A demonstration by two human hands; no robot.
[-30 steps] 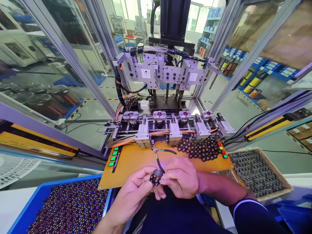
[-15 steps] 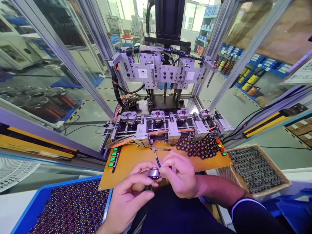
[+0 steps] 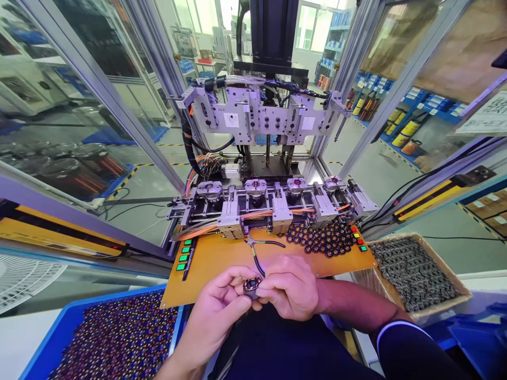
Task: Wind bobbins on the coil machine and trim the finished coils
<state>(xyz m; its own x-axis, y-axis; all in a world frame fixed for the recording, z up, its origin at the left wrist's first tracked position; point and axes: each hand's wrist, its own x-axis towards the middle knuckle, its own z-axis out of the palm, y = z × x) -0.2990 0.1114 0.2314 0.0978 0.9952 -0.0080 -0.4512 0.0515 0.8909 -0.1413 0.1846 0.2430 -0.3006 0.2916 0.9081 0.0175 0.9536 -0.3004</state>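
- The left hand point(image 3: 222, 303) has its thumb and fingers wrapped about the left side of a dark ring-shaped part point(image 3: 251, 288), gripping it firmly.
- The right hand point(image 3: 292, 287) is curled, thumb and forefinger closed on the part's right side, so far as I can see past the knuckles.
- Both hands hold that part up at the middle of the near edge of the orange bench point(image 3: 222, 258).
- Just beyond them lies a pair of cutters point(image 3: 254, 252), handles spread, head toward the far edge.
- A crowd of dark rings point(image 3: 320, 241) lies flat toward the bench's far right corner, coloured buttons point(image 3: 359, 240) beside them.
- Along the left edge, a pen point(image 3: 189, 261) lies beside green buttons point(image 3: 182, 258).
- Past the far edge stands a row of metal fixtures point(image 3: 233, 219).
- Flanking the bench: a filled blue tray point(image 3: 55, 338) left, a filled carton point(image 3: 443, 307) right.
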